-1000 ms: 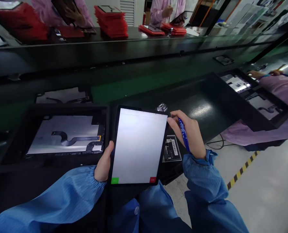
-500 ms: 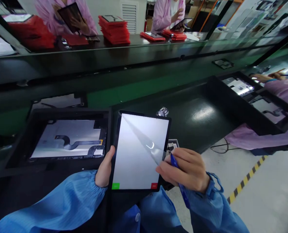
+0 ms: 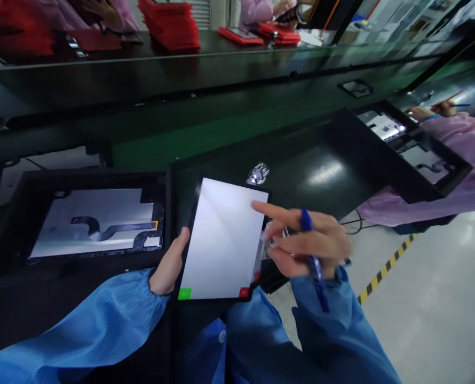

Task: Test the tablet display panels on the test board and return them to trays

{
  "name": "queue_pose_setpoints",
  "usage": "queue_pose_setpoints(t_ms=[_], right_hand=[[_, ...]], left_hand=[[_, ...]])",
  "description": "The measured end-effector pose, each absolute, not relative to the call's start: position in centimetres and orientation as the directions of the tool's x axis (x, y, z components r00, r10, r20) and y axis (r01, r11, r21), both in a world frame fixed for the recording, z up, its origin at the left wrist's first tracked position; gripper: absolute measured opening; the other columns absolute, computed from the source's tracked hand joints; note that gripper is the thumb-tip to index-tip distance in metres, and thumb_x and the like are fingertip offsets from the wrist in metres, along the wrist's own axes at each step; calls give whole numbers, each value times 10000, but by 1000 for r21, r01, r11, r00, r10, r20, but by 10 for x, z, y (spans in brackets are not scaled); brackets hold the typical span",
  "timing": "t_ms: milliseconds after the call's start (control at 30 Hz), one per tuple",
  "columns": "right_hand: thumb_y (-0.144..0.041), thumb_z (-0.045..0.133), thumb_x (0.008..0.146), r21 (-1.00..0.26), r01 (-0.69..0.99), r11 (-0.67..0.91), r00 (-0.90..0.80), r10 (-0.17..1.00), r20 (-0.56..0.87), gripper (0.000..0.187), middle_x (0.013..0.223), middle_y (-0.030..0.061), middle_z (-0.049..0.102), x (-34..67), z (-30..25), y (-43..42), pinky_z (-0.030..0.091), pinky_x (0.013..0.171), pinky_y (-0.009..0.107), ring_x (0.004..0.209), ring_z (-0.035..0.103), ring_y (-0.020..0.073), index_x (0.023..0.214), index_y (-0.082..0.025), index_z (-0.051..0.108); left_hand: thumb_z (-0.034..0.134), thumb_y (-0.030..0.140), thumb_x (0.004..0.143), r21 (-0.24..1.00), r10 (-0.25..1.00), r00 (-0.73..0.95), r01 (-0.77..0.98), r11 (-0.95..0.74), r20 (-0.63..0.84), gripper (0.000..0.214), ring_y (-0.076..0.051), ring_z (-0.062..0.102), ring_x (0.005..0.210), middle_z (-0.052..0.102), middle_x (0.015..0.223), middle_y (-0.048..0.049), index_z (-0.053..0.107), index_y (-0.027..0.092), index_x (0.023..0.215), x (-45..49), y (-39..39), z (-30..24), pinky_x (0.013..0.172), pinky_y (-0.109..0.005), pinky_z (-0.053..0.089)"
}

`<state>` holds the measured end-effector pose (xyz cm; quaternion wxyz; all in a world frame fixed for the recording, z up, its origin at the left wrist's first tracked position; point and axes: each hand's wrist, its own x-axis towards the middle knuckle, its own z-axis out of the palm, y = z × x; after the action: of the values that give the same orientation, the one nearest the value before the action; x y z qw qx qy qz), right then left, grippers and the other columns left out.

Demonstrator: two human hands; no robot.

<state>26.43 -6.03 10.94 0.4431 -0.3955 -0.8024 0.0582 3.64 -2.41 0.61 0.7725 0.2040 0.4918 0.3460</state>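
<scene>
The left hand [image 3: 169, 264] is pinching a tablet [image 3: 221, 240] steady by its edge while the spread right hand [image 3: 307, 240] is holding a blue pen [image 3: 316, 277] tucked aside between its fingers.

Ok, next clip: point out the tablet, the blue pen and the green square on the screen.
Tablet [image 3: 221, 240]: head view, on its white screen.
Blue pen [image 3: 316, 272]: head view, on its barrel.
Green square [image 3: 184, 294]: head view, on its middle, lower left of the screen.
</scene>
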Motion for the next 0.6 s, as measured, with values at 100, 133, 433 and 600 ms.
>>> queue_pose_setpoints(t_ms=[100,133,433,600], right_hand=[[-255,603,910,-631,538,559,-202,812,548,276,874,4,748,248,107,-34,593,633,289,691,703,144,646,-234,524],[-260,603,910,-686,535,493,-105,845,525,271,813,0,723,246,105,-27,592,669,304,709,695,150,652,-235,524],[-480,844,668,-870,357,339,-128,941,314,661,1254,68,626,304,70,-18,448,1099,512,1191,618,283,1171,-266,472],[-647,760,683,-924,253,288,-68,958,280,770,1260,80,636,302,48,0,433,1112,502,1215,606,289,1274,-265,448]], left_hand=[[673,529,830,705,698,402,-160,691,-592,445,-359,701,1034,781,922,-111,786,120,962,35,-23,7,942,-402,547],[679,511,831,717,690,417,-119,687,-592,418,-350,720,973,783,871,-103,792,121,933,35,-23,8,883,-379,570],[611,465,897,570,612,243,-225,790,-752,436,-293,733,964,784,955,-80,715,158,1188,40,-19,22,901,-371,581],[458,388,992,512,574,202,-286,810,-794,423,-250,719,1010,781,989,-55,665,122,1248,43,-12,31,924,-311,567]])
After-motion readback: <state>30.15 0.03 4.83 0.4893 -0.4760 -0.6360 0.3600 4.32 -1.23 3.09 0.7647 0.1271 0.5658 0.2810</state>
